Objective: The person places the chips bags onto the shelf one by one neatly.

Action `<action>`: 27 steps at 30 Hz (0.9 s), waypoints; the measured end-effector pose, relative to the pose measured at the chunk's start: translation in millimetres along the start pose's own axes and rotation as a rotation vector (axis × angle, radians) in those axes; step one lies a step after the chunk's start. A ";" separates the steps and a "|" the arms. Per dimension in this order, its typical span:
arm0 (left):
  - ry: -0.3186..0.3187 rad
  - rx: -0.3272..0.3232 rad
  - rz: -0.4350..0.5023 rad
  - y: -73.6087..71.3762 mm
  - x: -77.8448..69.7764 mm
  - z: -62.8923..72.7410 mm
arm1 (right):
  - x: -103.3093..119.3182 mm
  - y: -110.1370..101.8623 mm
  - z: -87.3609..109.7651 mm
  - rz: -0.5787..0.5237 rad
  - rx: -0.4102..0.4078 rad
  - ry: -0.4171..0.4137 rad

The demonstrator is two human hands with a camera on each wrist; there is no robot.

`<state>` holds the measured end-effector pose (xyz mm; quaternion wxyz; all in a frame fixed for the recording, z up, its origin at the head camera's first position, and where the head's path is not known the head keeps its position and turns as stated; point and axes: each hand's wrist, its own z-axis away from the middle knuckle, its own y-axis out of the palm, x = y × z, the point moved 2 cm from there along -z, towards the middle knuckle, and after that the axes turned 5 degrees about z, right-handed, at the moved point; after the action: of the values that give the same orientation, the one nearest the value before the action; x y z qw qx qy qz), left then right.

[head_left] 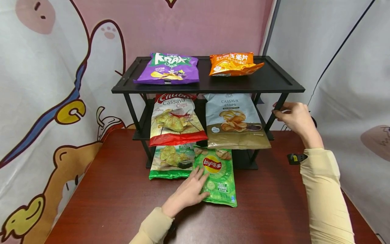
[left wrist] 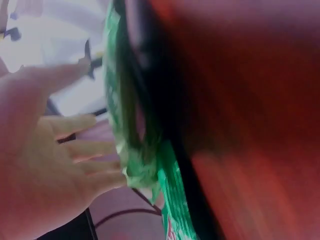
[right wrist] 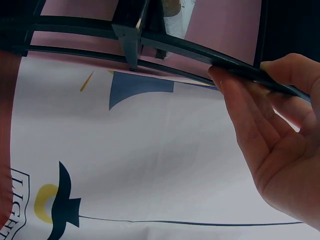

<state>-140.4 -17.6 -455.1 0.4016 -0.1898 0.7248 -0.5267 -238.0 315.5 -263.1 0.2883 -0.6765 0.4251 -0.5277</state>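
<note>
My left hand lies with spread, straight fingers at the left edge of a green Lay's chip bag, which juts out from the lowest shelf. In the left wrist view the fingers reach toward the green bag; that view is blurred. My right hand pinches the right front post of the black shelf rack. In the right wrist view, thumb and fingers stand on either side of the dark post.
A purple chip bag and an orange bag lie on the top shelf. A red-and-cream bag and a grey-gold bag rest on the middle one. A green-edged bag is below left. The rack stands on a reddish-brown table.
</note>
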 end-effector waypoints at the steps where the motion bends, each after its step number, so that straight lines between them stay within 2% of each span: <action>1: 0.014 0.032 -0.035 3.6 -2.2 2.5 | 0.1 -0.2 -0.2 0.000 -0.001 0.000; 4: 0.030 0.075 -0.138 12.3 -4.9 6.8 | 0.6 -0.9 -0.6 -0.001 -0.003 0.000; 8: 0.054 0.076 -0.225 18.8 -4.3 5.0 | 1.3 -1.4 -0.8 -0.003 -0.003 -0.001; 12: 0.068 0.093 -0.247 21.6 -4.7 -1.4 | 1.9 -1.2 -1.1 -0.004 -0.004 -0.009; 17: 0.053 0.117 -0.234 24.2 -7.9 -9.0 | 2.0 -0.5 -1.3 -0.004 -0.010 -0.017; 22: 0.050 0.158 -0.292 28.8 -12.9 -11.2 | 1.8 0.5 -0.8 -0.010 -0.012 -0.012; 24: 0.052 0.150 -0.318 30.4 -14.7 -11.7 | 1.5 0.7 -0.6 -0.010 -0.013 -0.009; 27: 0.066 0.103 -0.367 31.2 -17.4 -12.9 | 1.1 0.9 -0.2 -0.011 -0.015 -0.009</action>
<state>-135.3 14.1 -475.5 0.2843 -0.2807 0.6629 -0.6332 -238.3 314.1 -263.2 0.2824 -0.6834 0.4239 -0.5229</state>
